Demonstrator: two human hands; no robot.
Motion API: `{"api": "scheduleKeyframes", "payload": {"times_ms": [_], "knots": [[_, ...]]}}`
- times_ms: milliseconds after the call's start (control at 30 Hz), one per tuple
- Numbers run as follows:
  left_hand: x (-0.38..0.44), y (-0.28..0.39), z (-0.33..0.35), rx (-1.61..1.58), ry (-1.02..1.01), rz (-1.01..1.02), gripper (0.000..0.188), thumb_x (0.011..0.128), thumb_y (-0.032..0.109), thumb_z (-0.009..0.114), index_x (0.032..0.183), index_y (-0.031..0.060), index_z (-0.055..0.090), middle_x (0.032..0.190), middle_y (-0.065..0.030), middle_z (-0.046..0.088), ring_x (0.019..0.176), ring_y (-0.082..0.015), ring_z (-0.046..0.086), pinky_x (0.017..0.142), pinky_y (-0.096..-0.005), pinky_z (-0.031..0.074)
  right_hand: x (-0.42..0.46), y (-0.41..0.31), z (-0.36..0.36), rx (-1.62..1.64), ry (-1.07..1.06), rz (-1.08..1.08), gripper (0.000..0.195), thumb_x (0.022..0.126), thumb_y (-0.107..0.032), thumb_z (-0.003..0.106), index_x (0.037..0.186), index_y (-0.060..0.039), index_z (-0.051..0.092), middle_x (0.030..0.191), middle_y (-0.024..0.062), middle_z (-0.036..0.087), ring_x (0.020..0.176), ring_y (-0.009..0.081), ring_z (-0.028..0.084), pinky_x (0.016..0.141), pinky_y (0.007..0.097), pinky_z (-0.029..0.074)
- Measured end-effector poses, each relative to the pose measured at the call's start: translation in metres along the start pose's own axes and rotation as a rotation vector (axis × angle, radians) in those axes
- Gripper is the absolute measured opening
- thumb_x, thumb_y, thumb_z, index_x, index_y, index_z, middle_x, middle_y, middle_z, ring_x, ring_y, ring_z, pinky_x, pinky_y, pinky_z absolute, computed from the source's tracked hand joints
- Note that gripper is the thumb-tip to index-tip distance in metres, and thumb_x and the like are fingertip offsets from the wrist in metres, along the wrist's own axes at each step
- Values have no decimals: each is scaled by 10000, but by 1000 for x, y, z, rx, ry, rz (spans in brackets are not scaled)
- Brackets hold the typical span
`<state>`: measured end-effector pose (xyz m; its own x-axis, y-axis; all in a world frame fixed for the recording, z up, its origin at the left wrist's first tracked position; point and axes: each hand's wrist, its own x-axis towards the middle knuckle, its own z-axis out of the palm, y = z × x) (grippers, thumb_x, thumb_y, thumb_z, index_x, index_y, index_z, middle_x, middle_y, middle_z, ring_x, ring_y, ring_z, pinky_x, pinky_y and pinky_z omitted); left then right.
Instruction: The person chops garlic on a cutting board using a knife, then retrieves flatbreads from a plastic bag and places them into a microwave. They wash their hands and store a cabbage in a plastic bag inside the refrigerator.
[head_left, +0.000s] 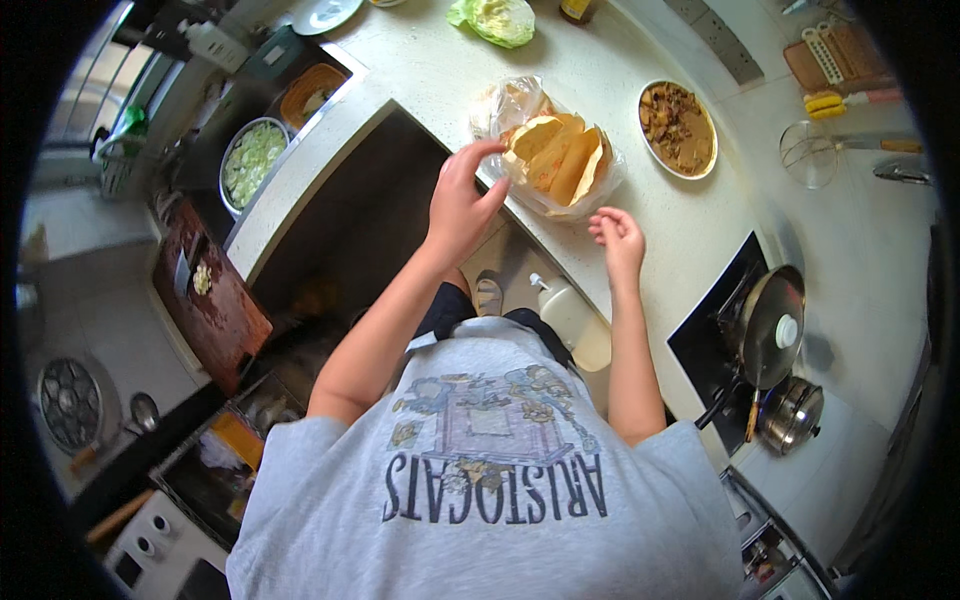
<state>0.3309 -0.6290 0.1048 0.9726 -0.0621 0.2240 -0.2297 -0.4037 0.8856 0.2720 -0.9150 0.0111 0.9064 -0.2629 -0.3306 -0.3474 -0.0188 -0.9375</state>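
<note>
On the pale countertop (420, 67) stands a clear plastic bag (517, 94) with brown paper bags (559, 154) inside, their tops gaping upward. My left hand (465, 187) is at the bag's left edge, thumb and fingers apart; whether a fingertip touches the plastic cannot be told. Below the bag's right side, near the counter edge, my right hand (619, 236) hovers with curled fingers, and nothing shows in it. An oval dish of brown stewed food (679, 127) sits to the right of the bag. Part of a green cabbage (495, 21) lies beyond it.
A lidded wok (772, 322) and a steel pot (791, 412) are at the black hob on the right. On the left are a bowl of chopped greens (255, 161) and a wooden cutting board (214, 300) with a knife (182, 271) and chopped garlic (202, 277). A white jug (566, 307) stands below the counter.
</note>
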Motion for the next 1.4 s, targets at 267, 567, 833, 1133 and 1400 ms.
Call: {"api": "scheduleKeyframes", "payload": {"times_ms": [267,567,833,1133,1400], "knots": [[127,-54,35,457,-402,388,449,772,122,772,1217,144,710,1232,-62,703,1227,-301,604,1116,-454,410,29,23,31,-245,557,51,694,976,-352,716,1540,-58,436,1531,221,477,1406,335,474,1177,438,366],[180,-53,-23,590,-804,242,649,742,193,857,1349,149,630,1053,-114,672,917,-316,694,858,-446,512,57,-5,52,-422,456,284,845,826,-240,790,1572,-96,419,1348,215,617,1220,331,614,1037,415,488],[218,-48,-32,567,-753,-21,910,782,75,818,1562,253,383,1049,-113,707,955,-348,707,830,-451,567,24,-70,48,-563,680,173,499,809,-56,704,1301,-138,678,997,83,704,834,237,678,791,363,549],[235,1,-40,560,-822,244,307,981,151,598,1261,65,693,1088,-181,731,1011,-376,690,899,-457,542,4,-155,20,-358,782,-114,143,1027,-80,618,1074,7,720,1013,64,754,887,137,701,784,268,555],[242,33,-59,568,-708,171,460,894,324,788,1269,70,706,958,-167,703,855,-295,680,794,-409,544,2,-132,-4,453,553,16,197,1052,-104,580,1176,27,659,1060,138,730,957,221,723,850,356,599]]}}
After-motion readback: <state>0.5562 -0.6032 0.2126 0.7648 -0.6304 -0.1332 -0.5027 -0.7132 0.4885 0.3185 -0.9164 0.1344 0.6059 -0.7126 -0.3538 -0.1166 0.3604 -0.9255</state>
